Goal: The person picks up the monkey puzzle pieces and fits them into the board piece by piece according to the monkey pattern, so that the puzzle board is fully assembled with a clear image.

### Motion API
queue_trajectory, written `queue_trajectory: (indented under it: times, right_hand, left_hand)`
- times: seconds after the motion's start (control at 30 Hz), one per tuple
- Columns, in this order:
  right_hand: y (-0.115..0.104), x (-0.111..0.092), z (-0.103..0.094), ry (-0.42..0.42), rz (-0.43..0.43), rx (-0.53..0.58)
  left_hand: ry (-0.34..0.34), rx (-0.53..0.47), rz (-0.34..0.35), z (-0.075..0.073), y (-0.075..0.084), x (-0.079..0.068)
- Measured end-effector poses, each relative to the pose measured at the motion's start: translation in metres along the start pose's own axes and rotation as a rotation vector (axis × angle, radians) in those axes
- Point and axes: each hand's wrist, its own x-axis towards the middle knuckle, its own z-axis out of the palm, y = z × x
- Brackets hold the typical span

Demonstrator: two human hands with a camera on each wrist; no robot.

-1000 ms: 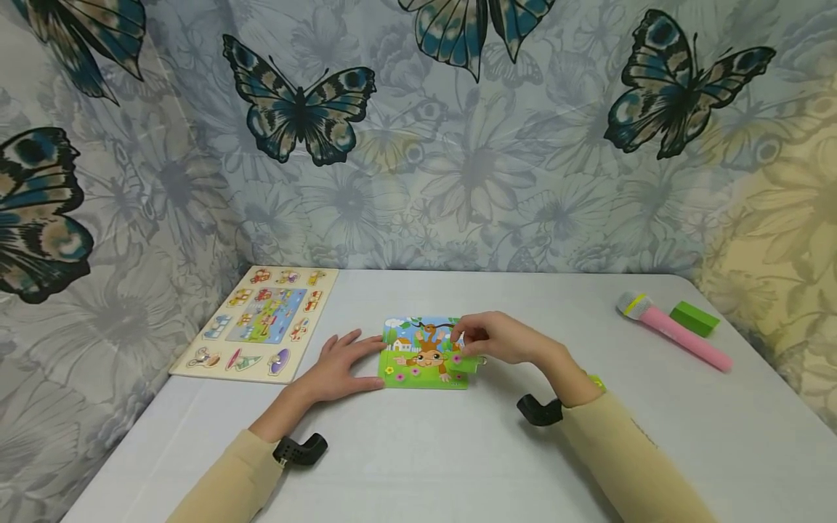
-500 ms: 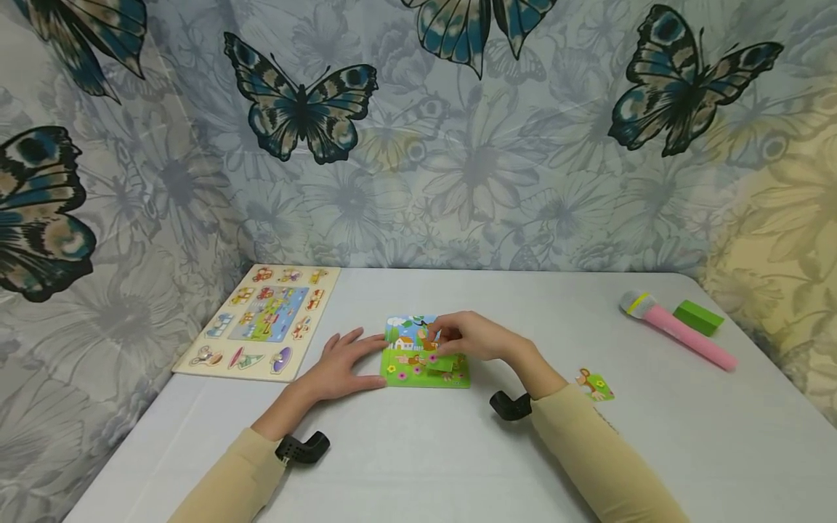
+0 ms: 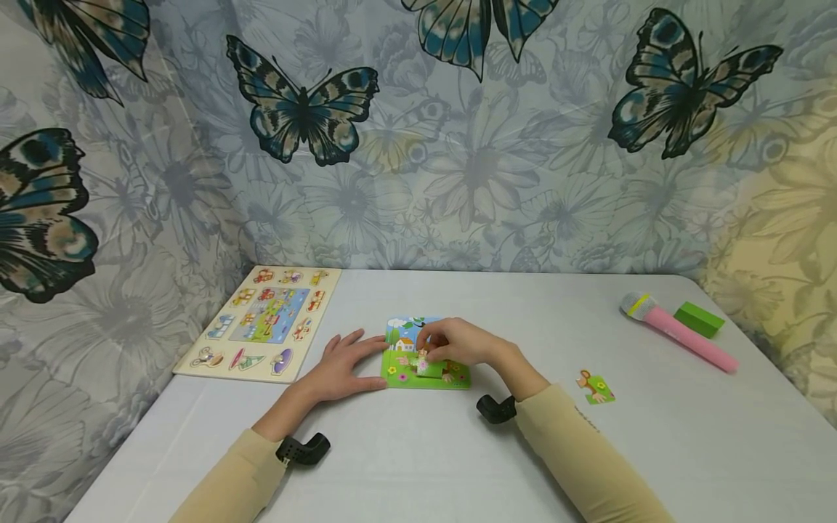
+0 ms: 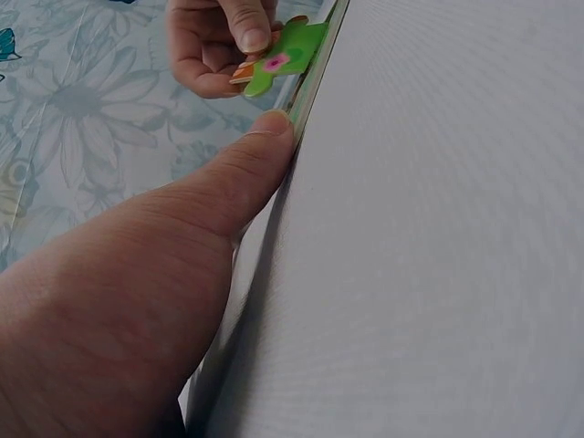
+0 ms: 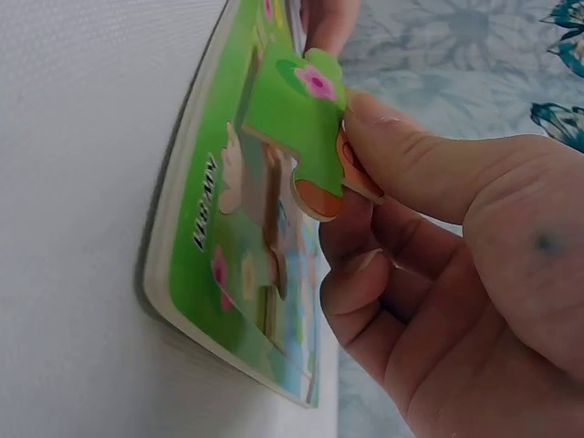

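Observation:
A small jigsaw puzzle board [image 3: 399, 379] with a monkey, a house and flowers lies on the table. My right hand [image 3: 461, 341] pinches a green puzzle piece [image 5: 297, 105] with a pink flower and orange-brown parts between thumb and fingers, tilted just over the board. In the right wrist view a recess shows in the board beneath the piece. The left hand [image 3: 343, 367] rests with spread fingers at the board's left edge, its thumb [image 4: 260, 151] right at the near corner. Another puzzle piece [image 3: 596, 387], green with a brown monkey part, lies on the table to the right.
At the back left lies a larger wooden picture board [image 3: 209, 369]. A pink toy microphone [image 3: 686, 338] and a green block [image 3: 698, 319] lie at the right. Butterfly-patterned cloth [image 3: 458, 181] hangs behind the white table [image 3: 405, 465].
My right hand has moved left across the board with the pinched puzzle piece, now turned differently. Its forearm no longer covers the loose piece on the right. The left hand stays put.

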Motion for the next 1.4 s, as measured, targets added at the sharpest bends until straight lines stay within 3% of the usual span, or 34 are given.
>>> queue_trajectory:
  times: [0.4, 1.0, 1.4]
  right_hand:
    - [-0.004, 0.002, 0.009, -0.009, 0.024, -0.047]
    - [-0.008, 0.005, 0.019, 0.013, -0.016, -0.15]
    - [-0.012, 0.002, 0.018, -0.027, 0.023, -0.128]
  left_hand:
    - [-0.008, 0.003, 0.003, 0.001, 0.0, 0.0]
    - [-0.016, 0.001, -0.001, 0.0, -0.001, 0.0]
    - [-0.008, -0.012, 0.006, 0.001, -0.002, 0.0]
